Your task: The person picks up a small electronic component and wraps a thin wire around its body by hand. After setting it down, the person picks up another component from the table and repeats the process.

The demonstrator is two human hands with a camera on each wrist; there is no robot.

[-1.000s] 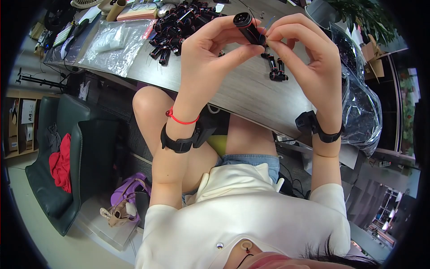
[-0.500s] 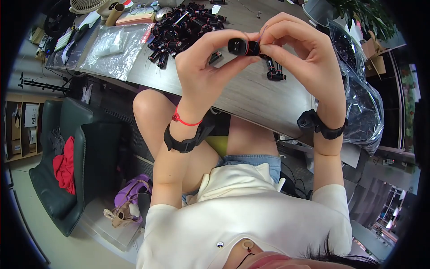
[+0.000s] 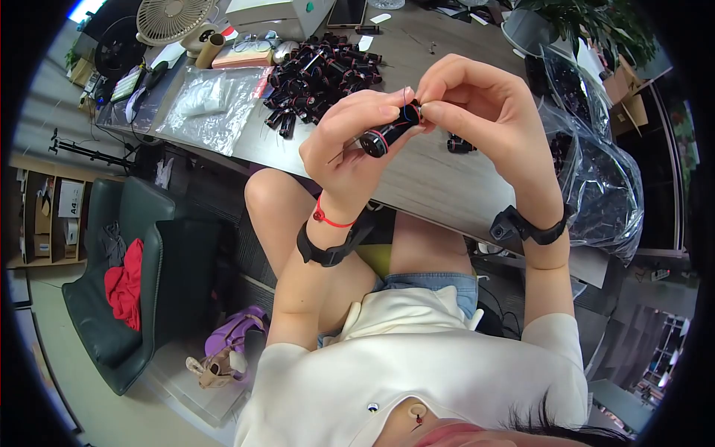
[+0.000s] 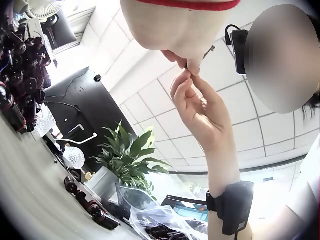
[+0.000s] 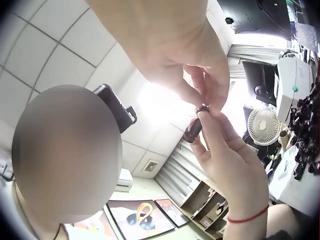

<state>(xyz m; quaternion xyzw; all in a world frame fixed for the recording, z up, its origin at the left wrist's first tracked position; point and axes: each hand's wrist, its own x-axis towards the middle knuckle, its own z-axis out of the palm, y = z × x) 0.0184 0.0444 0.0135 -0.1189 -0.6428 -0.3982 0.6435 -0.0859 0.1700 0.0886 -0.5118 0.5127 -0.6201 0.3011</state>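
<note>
A short black cylinder with a red ring (image 3: pixel 375 141) is held up over the table, tilted, one end toward the lower left. My left hand (image 3: pixel 346 145) grips it between thumb and fingers. At its upper right end the thumb and index finger of my right hand (image 3: pixel 495 119) pinch something small; a thin wire shows there. In the right wrist view the cylinder (image 5: pixel 193 131) sits in the left hand (image 5: pixel 235 165), with the right hand (image 5: pixel 185 55) meeting its top end. The left wrist view shows the right hand (image 4: pixel 202 117), the cylinder mostly hidden.
A heap of similar black cylinders (image 3: pixel 320 74) lies on the table (image 3: pixel 447 179), left of the hands. Beyond it are a clear plastic bag (image 3: pixel 208 104), a fan (image 3: pixel 173 18) and a white box (image 3: pixel 275 16). Another plastic bag (image 3: pixel 603 179) and a potted plant (image 3: pixel 596 22) stand right.
Both hands have come lower in the head view, and the cylinder has turned so its thick end points down and left. The view has shifted, showing more of the table's far side.
</note>
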